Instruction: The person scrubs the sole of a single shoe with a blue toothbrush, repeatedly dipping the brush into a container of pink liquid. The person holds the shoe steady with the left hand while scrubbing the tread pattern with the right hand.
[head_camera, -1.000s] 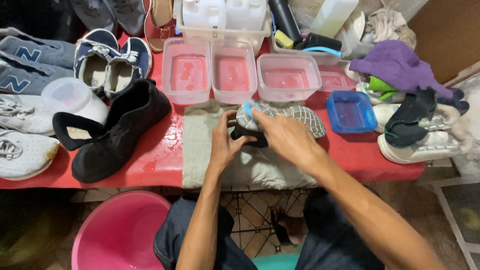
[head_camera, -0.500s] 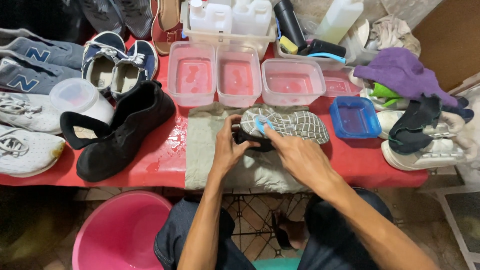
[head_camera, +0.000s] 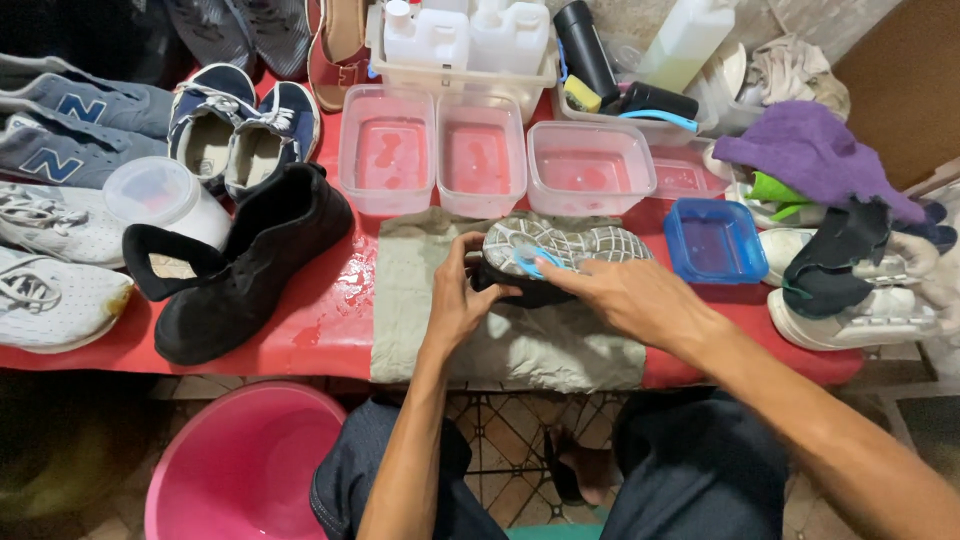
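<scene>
A dark sneaker (head_camera: 560, 252) lies sole-up on a grey-green cloth (head_camera: 500, 340) at the middle of the red table (head_camera: 320, 320). My left hand (head_camera: 457, 295) grips its heel end from the left. My right hand (head_camera: 625, 298) holds a small blue brush (head_camera: 528, 259) whose head rests on the grey gridded sole near the heel.
Three clear tubs of water (head_camera: 476, 150) stand behind the sneaker, a blue tub (head_camera: 712, 240) to the right. A black high-top shoe (head_camera: 235, 270) and several sneakers lie at the left, more shoes and a purple rag (head_camera: 810, 150) at the right. A pink bucket (head_camera: 240, 465) sits below.
The brush has travelled from the sole's far heel edge down onto the sole. My right hand has swung to the right and lower. My left hand keeps its grip.
</scene>
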